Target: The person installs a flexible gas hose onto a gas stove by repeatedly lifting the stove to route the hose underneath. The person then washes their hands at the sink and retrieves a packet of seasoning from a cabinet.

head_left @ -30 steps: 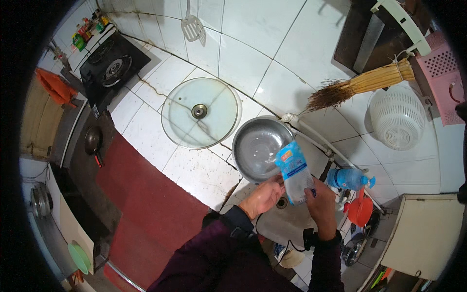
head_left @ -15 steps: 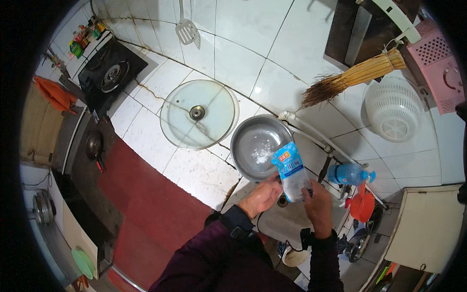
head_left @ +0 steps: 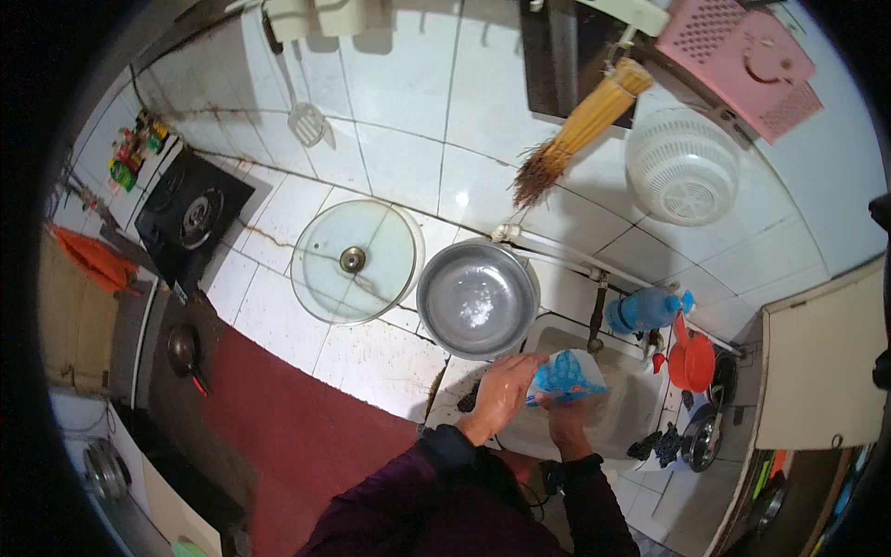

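A blue-and-white plastic packet (head_left: 568, 375) lies tilted on its side between my hands, over the near edge of the sink. My right hand (head_left: 566, 425) grips it from below, its fingers partly hidden by the packet. My left hand (head_left: 504, 397) has its fingertips closed at the packet's left end. Just beyond my hands, a round grey metal basin (head_left: 445, 311) sits on the white tiled counter, with a pale bright patch at its bottom. To the basin's left lies a round glass lid (head_left: 371, 237) with a metal knob.
The sink (head_left: 631, 408) lies under my hands. Right of it are a blue plastic bottle (head_left: 640, 311) and a red-orange ladle (head_left: 691, 362). A straw brush (head_left: 585, 125) and a white strainer basket (head_left: 685, 172) hang on the wall. A black gas stove (head_left: 193, 215) stands far left.
The packet has gone from upright beside the basin's rim to lying sideways over the sink. My left hand has come up onto its end. The view has tilted upward and right.
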The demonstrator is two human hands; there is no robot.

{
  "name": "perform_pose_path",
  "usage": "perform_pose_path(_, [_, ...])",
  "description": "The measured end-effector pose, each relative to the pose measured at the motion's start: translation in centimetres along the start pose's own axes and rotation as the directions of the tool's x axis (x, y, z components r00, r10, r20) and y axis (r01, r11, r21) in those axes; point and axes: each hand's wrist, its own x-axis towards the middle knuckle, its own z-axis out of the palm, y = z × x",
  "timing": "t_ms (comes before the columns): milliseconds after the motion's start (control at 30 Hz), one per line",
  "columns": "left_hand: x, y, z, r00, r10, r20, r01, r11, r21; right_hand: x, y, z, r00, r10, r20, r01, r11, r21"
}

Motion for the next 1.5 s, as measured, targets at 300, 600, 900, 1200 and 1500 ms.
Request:
perform_pose_path(300, [-2.4,-0.1,0.1,0.994,0.049,0.097,-0.052,0.998,0.034,-5.1,-1.2,-4.9,0.98,-0.152,0.127,0.15,0.988,0.026])
perform_pose_path(600, [0.3,8.8,4.1,0.917,-0.008,0.398,0.12,0.959,-0.257,-17.7,-14.9,-11.1,0.832,-0.54,-0.125,0.52,0.839,-0.162])
perform_pose_path(900, [0.6,9.4,4.7,0.71,-0.141,0.69,0.497,0.795,-0.348,-27.2,-31.1,-32.4,0.047,-0.694,-0.718,0.418,0.667,-0.617])
perform_pose_path(1200, [-2.1,5.4,4.4,0.65,-0.439,0.62,0.688,0.686,-0.236,-17.5,-39.3,-49.6,-0.026,-0.777,-0.629,-0.367,0.593,-0.717])
perform_pose_path(1500, [-2.9,4.1,2.3,0.508,-0.655,0.56,0.856,0.307,-0.417,-23.6,-31.7,-37.3,0.099,-0.904,-0.415,-0.083,0.408,-0.909])
